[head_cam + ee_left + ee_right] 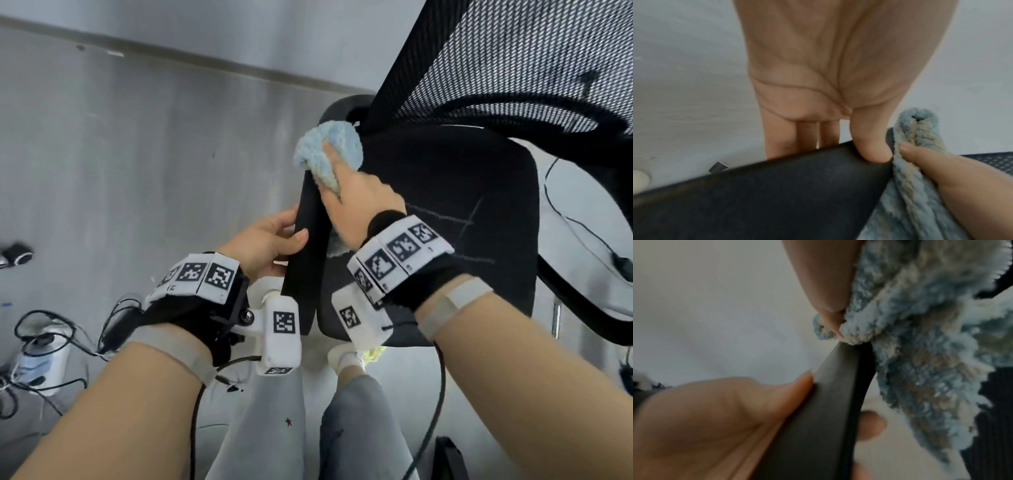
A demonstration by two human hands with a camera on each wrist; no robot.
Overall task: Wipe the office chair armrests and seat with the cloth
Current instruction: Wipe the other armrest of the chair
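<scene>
A black office chair stands before me, its seat [455, 219] to the right of a long black armrest [308, 240]. My left hand [270, 240] grips the armrest's near half, thumb on top [871, 146] and fingers round the outer edge. My right hand [356, 202] holds a fluffy light-blue cloth [329, 150] bunched over the armrest's far end. In the right wrist view the cloth [920, 353] wraps the armrest [828, 402] tip, and the left hand [725, 418] shows below. The cloth [920, 170] hangs beside the armrest [777, 186] in the left wrist view.
The chair's black mesh backrest [513, 61] rises at the upper right. Grey floor [137, 154] lies to the left, with cables and a power strip [41, 356] at the lower left. More cables [582, 233] trail at the right. My legs in grey trousers [308, 428] are below.
</scene>
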